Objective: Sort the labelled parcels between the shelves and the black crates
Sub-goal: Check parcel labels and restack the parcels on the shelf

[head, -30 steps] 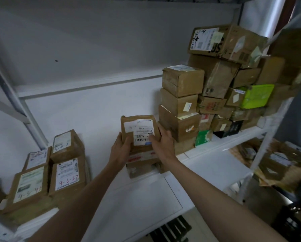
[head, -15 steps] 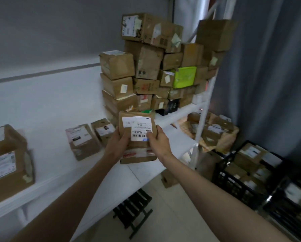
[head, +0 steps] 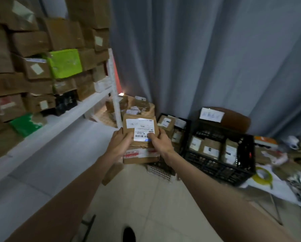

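I hold a small stack of brown cardboard parcels out over the floor. The top parcel [head: 140, 127] carries a white barcode label and faces me; a second parcel [head: 141, 155] with red tape lies under it. My left hand [head: 120, 144] grips the stack's left side. My right hand [head: 159, 141] grips its right side, thumb on the label. Two black crates stand on the floor beyond: the larger crate [head: 221, 165] to the right holds several labelled parcels, and a narrower crate [head: 185, 130] sits just behind the stack. The white shelf [head: 46, 137] runs along the left.
A wall of stacked brown boxes with one bright green box [head: 65, 63] fills the shelf's back left. More parcels lie heaped in a woven basket [head: 132, 105] by the shelf post. A grey curtain hangs behind. At the right are a yellow tape roll [head: 261, 174] and clutter.
The view has swung right, away from the shelf toward the crates. Both hands have carried the parcel stack off the shelf and out over the floor, keeping the same grip.
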Demonstrator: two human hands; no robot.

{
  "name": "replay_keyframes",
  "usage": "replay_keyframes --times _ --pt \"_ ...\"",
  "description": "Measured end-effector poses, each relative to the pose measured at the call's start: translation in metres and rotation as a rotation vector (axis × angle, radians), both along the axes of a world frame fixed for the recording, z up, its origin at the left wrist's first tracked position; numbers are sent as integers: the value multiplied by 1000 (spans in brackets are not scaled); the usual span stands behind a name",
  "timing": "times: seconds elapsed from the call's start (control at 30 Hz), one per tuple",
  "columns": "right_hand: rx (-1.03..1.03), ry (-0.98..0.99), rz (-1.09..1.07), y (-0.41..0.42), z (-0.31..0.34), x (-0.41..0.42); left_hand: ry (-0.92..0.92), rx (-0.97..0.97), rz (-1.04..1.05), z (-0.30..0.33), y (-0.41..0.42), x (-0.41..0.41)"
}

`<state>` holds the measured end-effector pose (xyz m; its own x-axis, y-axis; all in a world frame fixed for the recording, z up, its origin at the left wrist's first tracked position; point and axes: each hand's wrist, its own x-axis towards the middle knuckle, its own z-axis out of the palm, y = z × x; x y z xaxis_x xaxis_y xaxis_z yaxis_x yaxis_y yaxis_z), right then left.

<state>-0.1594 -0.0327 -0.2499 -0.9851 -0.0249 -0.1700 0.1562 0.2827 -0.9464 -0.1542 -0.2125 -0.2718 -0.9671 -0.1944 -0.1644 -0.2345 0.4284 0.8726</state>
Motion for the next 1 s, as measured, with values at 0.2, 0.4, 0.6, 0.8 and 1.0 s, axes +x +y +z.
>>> replay_keyframes --times 0.2,0.4,0.6,0.8,1.0 --pt "19 -61 -179 75 -28 -73 10 -84 -204 -16 86 -97" --pt "20 -131 -336 136 -42 -152 -65 -89 -401 -38 157 -204" --pt "20 -201 -488 208 -65 -202 -195 -62 -585 -63 232 -275" --pt "-16 -298 -602 270 -109 -231 -275 -84 -729 -99 304 -328" --pt "15 -396 -637 346 -166 -271 -335 -80 -763 -149 377 -370"
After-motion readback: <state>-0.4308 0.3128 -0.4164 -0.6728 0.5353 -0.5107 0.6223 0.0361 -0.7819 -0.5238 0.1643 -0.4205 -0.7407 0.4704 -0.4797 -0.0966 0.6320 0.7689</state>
